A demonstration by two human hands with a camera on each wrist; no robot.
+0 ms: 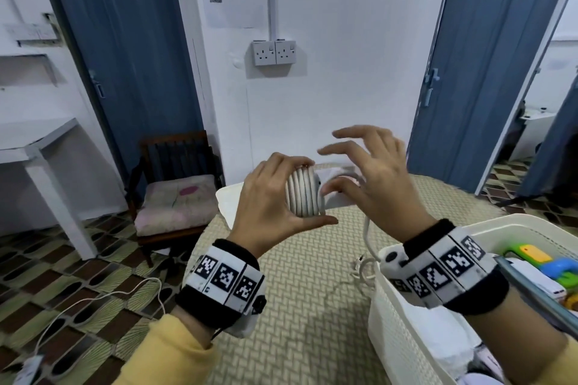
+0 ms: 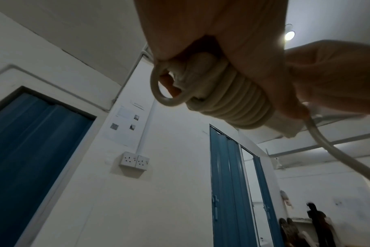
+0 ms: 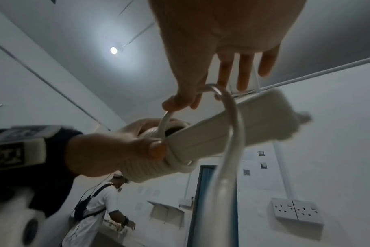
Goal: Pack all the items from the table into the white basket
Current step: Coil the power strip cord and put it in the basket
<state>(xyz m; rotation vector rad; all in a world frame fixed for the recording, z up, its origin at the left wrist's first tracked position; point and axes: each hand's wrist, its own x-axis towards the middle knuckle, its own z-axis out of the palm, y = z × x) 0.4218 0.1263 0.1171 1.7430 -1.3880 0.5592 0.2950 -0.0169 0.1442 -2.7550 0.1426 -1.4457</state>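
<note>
I hold a white power strip (image 1: 336, 197) above the table, its cord wound in a tight coil (image 1: 305, 194) round one end. My left hand (image 1: 269, 200) grips that coiled end, thumb underneath. My right hand (image 1: 375, 178) pinches the loose cord (image 3: 232, 117) between thumb and forefinger just beside the coil, with the other fingers spread. The free cord (image 1: 366, 230) hangs down to the table, and its end lies by the white basket (image 1: 403, 322) at the lower right. In the left wrist view my left hand (image 2: 232, 41) wraps the coil (image 2: 228, 100).
The basket holds colourful toys (image 1: 550, 262) and a dark flat item (image 1: 531, 291). The round table (image 1: 297, 306) has a beige woven cover, and a white flat thing (image 1: 228, 200) lies at its far edge. A wooden chair (image 1: 175, 184) and a white desk (image 1: 37, 147) stand to the left.
</note>
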